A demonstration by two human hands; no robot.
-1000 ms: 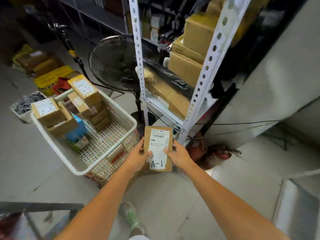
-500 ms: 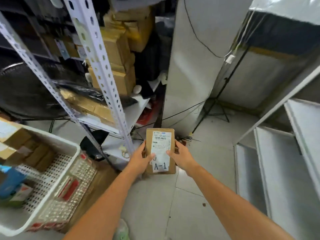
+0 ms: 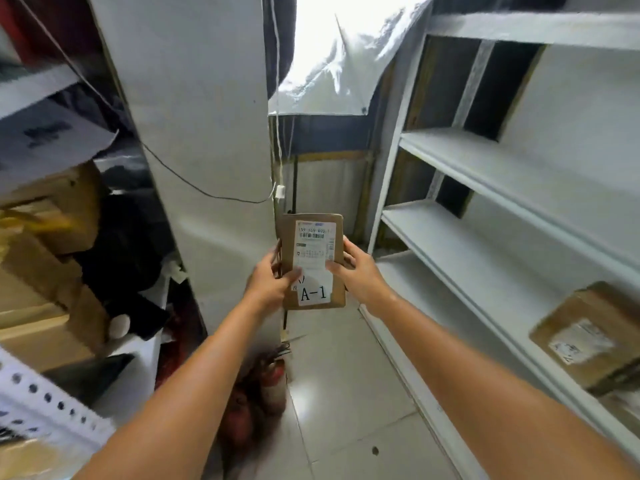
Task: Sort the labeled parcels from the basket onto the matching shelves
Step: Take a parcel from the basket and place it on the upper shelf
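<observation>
A flat brown parcel (image 3: 313,237) with a white label reading A-1 is held upright in front of me at chest height. My left hand (image 3: 268,282) grips its left edge, thumb on the label. My right hand (image 3: 356,271) grips its right edge, thumb across the front. To the right stands a white shelf unit (image 3: 485,181) with several bare boards. Another brown labelled parcel (image 3: 588,336) lies on a lower board at the far right. The basket is out of view.
A packed metal rack (image 3: 52,407) with cardboard boxes (image 3: 48,237) fills the left side. A white pillar (image 3: 207,133) with a hanging cable stands ahead. Red fire extinguishers (image 3: 266,382) lie on the tiled floor (image 3: 346,410) between rack and shelves.
My view has swung right, away from the basket and toward the white shelves. The parcel stays in both hands and has risen higher in front of me.
</observation>
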